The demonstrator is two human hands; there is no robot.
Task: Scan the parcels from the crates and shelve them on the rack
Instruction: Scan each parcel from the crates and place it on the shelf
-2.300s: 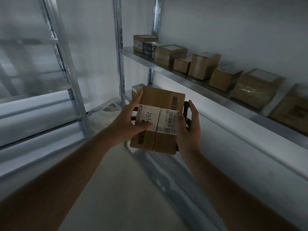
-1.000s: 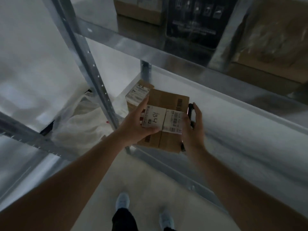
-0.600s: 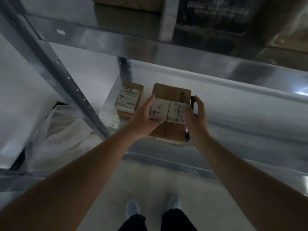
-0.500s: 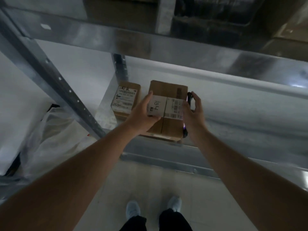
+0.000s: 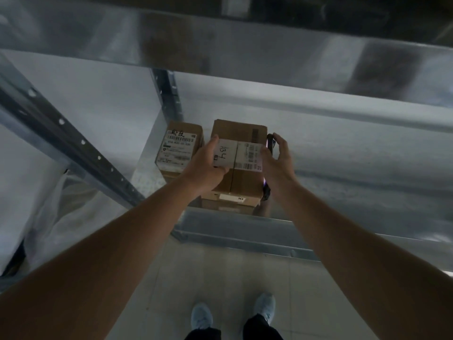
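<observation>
While the left hand (image 5: 204,168) grips the near left edge of the cardboard parcel (image 5: 239,165), thumb curled over its white label, the right hand (image 5: 278,161) presses a dark scanner (image 5: 269,146) against the parcel's right side, fingers (image 5: 282,141) bent around it. Between both hands, the parcel rests on the lower shelf (image 5: 343,187) of the rack, just right of a smaller labelled box (image 5: 180,148).

Bare forearms (image 5: 137,244), pale sneakers (image 5: 201,316), dark trousers (image 5: 262,330)

Both arms outstretched — left hand (image 5: 204,165), right hand (image 5: 279,160) gripping.
</observation>
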